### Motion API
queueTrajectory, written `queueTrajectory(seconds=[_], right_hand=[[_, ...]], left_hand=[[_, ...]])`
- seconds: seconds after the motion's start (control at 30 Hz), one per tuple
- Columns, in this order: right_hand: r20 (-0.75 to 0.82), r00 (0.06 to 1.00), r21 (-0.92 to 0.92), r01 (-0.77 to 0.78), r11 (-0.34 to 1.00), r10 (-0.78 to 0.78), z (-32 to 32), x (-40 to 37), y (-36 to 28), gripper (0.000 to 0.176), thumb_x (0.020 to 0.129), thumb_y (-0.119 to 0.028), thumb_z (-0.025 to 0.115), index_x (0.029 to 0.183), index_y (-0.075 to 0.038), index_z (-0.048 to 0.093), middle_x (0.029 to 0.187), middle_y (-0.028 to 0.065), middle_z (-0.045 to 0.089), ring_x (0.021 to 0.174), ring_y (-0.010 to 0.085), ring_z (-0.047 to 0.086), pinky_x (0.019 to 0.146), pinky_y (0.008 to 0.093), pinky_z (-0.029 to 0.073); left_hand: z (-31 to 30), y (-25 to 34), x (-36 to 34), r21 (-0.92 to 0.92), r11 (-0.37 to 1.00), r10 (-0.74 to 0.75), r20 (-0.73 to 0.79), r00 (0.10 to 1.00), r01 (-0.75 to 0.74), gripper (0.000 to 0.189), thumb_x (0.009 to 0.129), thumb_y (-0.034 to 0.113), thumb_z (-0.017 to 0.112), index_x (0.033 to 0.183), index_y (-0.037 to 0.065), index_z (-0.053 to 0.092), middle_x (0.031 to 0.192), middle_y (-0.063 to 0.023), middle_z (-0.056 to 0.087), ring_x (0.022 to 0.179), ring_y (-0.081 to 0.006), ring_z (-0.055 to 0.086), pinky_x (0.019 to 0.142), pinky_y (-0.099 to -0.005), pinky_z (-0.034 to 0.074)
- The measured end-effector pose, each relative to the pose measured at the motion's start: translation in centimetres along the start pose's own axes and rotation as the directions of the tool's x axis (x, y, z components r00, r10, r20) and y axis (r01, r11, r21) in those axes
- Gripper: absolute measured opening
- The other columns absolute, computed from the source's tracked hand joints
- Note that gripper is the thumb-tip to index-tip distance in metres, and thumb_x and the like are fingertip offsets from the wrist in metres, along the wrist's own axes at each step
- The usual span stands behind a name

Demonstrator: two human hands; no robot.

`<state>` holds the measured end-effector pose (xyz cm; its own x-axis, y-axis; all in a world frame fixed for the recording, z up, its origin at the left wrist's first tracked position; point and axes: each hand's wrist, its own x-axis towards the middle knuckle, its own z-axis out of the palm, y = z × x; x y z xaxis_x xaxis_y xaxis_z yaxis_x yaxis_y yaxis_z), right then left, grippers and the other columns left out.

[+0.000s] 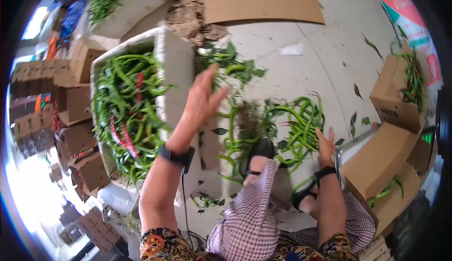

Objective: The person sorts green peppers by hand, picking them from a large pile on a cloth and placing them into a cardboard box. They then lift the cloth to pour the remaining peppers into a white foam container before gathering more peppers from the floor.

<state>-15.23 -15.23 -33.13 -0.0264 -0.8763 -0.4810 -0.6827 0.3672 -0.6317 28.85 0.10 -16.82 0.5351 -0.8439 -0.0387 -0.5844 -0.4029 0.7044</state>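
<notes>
My left hand (201, 102) is raised beside the white foam box (175, 68), fingers spread and nothing in them. Green chili peppers fill that box (123, 91), with a few red chili peppers (127, 138) among them. Below and in front of my feet lies a heap of long green chili peppers (301, 127) on the floor. At its right edge is my right hand (326, 147), thumb and fingers apart, the fingertips close against the peppers. Leafy scraps (238, 68) lie beyond my left hand.
Cardboard boxes (376, 160) stand on the right, one with peppers (413, 84) on top. A flat cardboard sheet (261, 0) lies on the tiled floor ahead. Another foam box (136, 4) with greens is at the upper left. Stacked cartons (73, 105) line the left side.
</notes>
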Motion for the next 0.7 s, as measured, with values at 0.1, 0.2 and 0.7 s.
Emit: queueTrajectory(seconds=[0.1, 0.2, 0.7], right_hand=[[-0.049, 0.988, -0.154, 0.14, 0.978, -0.149, 1.0, 1.7, -1.0, 0.092, 0.076, -0.045, 0.078, 0.145, -0.001, 0.036, 0.143, 0.0268, 0.041, 0.134, 0.0381, 0.037, 0.111, 0.0419, 0.03], [-0.134, 0.966, -0.434, 0.144, 0.889, -0.222, 2.8, 3.5, -1.8, 0.089, 0.074, -0.055, 0.075, 0.143, -0.009, 0.041, 0.137, 0.0238, 0.047, 0.13, 0.0382, 0.042, 0.108, 0.0465, 0.033], [-0.079, 0.996, 0.015, 0.039, 0.999, -0.038, -0.2, -6.4, 1.7, 0.05, 0.084, -0.015, 0.069, 0.128, 0.001, 0.052, 0.129, 0.0212, 0.051, 0.113, 0.0324, 0.055, 0.097, 0.0397, 0.044]], left_hand=[[7.0, -9.3, 6.9, 0.291, 0.942, -0.151, -0.068, 0.986, 0.164, 0.074, 0.086, 0.048, 0.064, 0.141, 0.004, 0.042, 0.139, -0.0273, 0.046, 0.131, -0.0403, 0.041, 0.107, -0.0452, 0.035], [9.2, -15.0, 11.3, 0.376, 0.879, -0.273, -0.105, 0.956, 0.292, 0.08, 0.084, 0.066, 0.056, 0.145, 0.016, 0.041, 0.142, -0.035, 0.036, 0.132, -0.0459, 0.038, 0.108, -0.048, 0.034], [13.7, -4.6, -7.4, 0.196, 0.962, -0.194, 0.007, 0.981, 0.189, 0.054, 0.088, 0.019, 0.064, 0.138, 0.008, 0.048, 0.14, -0.0234, 0.044, 0.127, -0.0392, 0.042, 0.108, -0.0457, 0.032]])
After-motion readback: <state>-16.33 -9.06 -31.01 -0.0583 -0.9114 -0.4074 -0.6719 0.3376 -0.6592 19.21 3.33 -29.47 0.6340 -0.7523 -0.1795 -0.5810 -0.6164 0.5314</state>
